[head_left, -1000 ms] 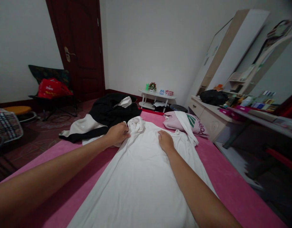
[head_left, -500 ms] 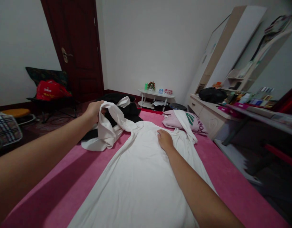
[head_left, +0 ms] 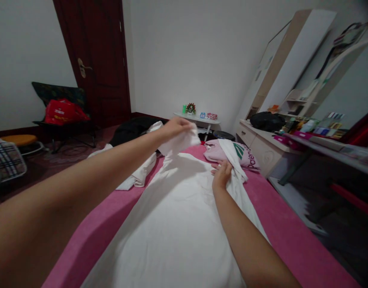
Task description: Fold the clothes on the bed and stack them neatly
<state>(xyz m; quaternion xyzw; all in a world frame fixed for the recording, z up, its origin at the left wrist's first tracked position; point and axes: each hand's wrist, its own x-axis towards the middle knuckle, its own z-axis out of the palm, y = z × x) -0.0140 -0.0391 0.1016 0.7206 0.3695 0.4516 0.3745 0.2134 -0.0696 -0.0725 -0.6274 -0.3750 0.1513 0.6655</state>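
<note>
A white shirt [head_left: 180,216] lies spread lengthwise on the pink bed [head_left: 279,236]. My left hand [head_left: 176,127] is closed on a bunched part of the shirt's top end and holds it lifted above the bed. My right hand [head_left: 222,175] rests on the shirt's upper right part, fingers stretched out toward the far end. A white sleeve [head_left: 138,176] trails off the left side of the shirt.
A pink garment with green print [head_left: 231,154] and a black-and-white garment [head_left: 132,130] lie at the bed's far end. Beyond stand a small white table [head_left: 197,120], a dark door [head_left: 96,60], a chair with a red bag [head_left: 62,114], and a cluttered desk [head_left: 291,140] on the right.
My left hand has swung from the far left to the middle, lifting the bunched shirt cloth with it. My right hand has slid a little right and farther up the shirt.
</note>
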